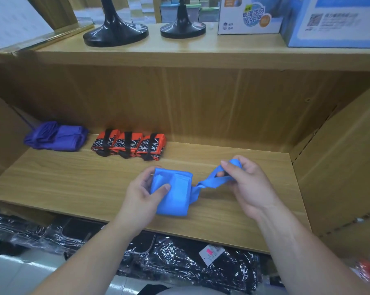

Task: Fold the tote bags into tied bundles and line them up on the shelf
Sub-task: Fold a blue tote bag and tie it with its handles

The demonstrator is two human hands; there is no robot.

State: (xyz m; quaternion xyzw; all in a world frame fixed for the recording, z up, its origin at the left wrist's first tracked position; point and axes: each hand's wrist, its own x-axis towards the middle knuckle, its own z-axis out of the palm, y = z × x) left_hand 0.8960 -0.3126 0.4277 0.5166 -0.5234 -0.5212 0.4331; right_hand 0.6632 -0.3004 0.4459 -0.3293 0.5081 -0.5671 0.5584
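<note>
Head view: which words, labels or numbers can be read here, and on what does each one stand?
"地理学习 APP": white cardboard box on the top wooden shelf.
Blue and white box with a QR code: text blurred, unreadable.
Pink tag on the black wrapped goods below: too blurred.
Small white stickers on the black round stand bases: too small.
Blue folded tote bag: no text.

Seeing a larger black flared base (115, 35) and a smaller black base (183, 28) standing apart on the top board (179, 55). Seeing a white printed box (250, 18) sitting just beside a blue box (333, 24). Spotting black plastic-wrapped goods (179, 267) lying below, bearing a pink tag (210, 252).
</note>
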